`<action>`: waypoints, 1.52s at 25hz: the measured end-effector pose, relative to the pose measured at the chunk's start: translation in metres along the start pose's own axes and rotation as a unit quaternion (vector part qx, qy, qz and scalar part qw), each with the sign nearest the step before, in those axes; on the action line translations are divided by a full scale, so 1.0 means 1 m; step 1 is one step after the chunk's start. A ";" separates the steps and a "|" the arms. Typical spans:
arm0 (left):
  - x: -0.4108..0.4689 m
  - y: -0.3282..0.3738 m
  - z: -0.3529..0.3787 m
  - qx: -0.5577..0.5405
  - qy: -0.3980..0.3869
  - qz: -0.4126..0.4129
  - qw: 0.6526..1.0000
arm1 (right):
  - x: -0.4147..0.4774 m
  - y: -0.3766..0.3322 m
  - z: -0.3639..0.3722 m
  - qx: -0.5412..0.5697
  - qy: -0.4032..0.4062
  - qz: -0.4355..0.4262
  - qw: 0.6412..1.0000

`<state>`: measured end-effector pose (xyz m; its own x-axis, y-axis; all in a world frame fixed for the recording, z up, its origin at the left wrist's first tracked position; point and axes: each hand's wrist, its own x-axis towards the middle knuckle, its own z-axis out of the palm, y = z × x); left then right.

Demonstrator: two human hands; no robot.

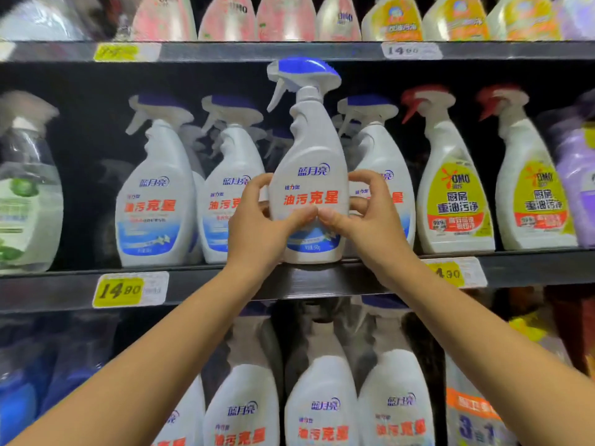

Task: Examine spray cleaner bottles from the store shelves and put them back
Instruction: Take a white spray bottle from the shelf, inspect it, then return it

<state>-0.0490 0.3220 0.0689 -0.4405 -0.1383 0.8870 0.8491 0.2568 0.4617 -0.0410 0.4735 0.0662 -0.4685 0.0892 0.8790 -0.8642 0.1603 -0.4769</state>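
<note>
Spray bottle point(310, 175): white body, blue-and-white trigger head, nozzle pointing left, blue brand mark and red characters on the front. It stands upright at the front lip of the middle shelf point(289, 281), ahead of its row; whether its base rests on the shelf or hangs just above it cannot be told.

Left hand point(257, 226): clamped on the bottle's lower left side, fingers curled round behind, thumb laid across the front label.

Right hand point(373, 220): clamped on the lower right side in the same way, its thumb tip touching the left thumb tip at the label's centre.

Matching white bottles, same row: one point(154, 201) well to the left, one point(228, 201) just behind the left hand, one point(383, 162) behind the right hand (label partly hidden).

Red-trigger bottles with yellow labels: two, point(454, 188) and point(531, 188), right of the blue-capped group.

Purple bottle point(576, 188): far right edge, blurred.

Clear bottle with green label point(29, 194): far left edge.

Price tags: yellow tag point(128, 289) reading 14.90 on the middle shelf edge, left; second yellow tag point(457, 272) partly behind the right wrist; white tag point(410, 50) on the upper shelf point(257, 51).

Lower-tier bottles point(322, 403): same white design, seen between the forearms.
</note>
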 end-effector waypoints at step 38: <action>-0.006 -0.042 -0.041 0.363 0.064 0.195 0.909 | 0.037 -0.007 -0.069 -0.386 0.142 -0.008 0.912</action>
<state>-0.0700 0.2732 0.0440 -0.0708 0.0001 0.9975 0.4971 0.8670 0.0352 -0.0401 0.5433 0.1018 -0.2958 0.3149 0.9019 -0.4329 0.7974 -0.4204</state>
